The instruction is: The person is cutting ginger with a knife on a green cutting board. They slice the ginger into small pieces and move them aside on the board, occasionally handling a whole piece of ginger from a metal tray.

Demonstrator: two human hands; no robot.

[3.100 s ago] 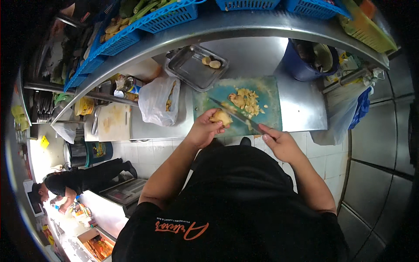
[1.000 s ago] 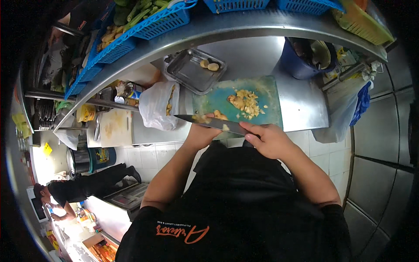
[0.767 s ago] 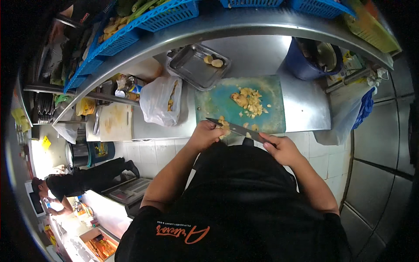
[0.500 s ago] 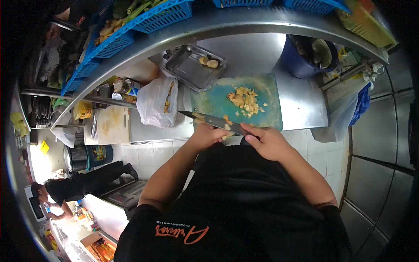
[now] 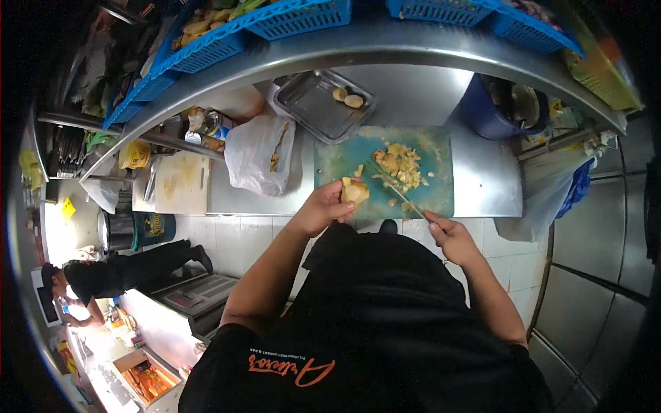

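Pinching a yellowish vegetable chunk (image 5: pixel 355 191) in my left hand (image 5: pixel 322 208) on the green cutting board (image 5: pixel 337 162), my right hand (image 5: pixel 449 236) wrapped round the knife (image 5: pixel 394 188) beside chopped pieces (image 5: pixel 399 164).

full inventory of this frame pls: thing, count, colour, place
cutting board: 1, green, counter centre
chopped pieces: pile, yellow, on board
whole piece: 1, yellow, in left hand
knife: 1, steel, in right hand, over board
metal tray: 1, steel, behind board, two pieces in it
plastic bag: 1, white, left of board
blue baskets: several, shelf above
blue bucket: 1, right rear
left hand: on piece
right hand: on knife handle
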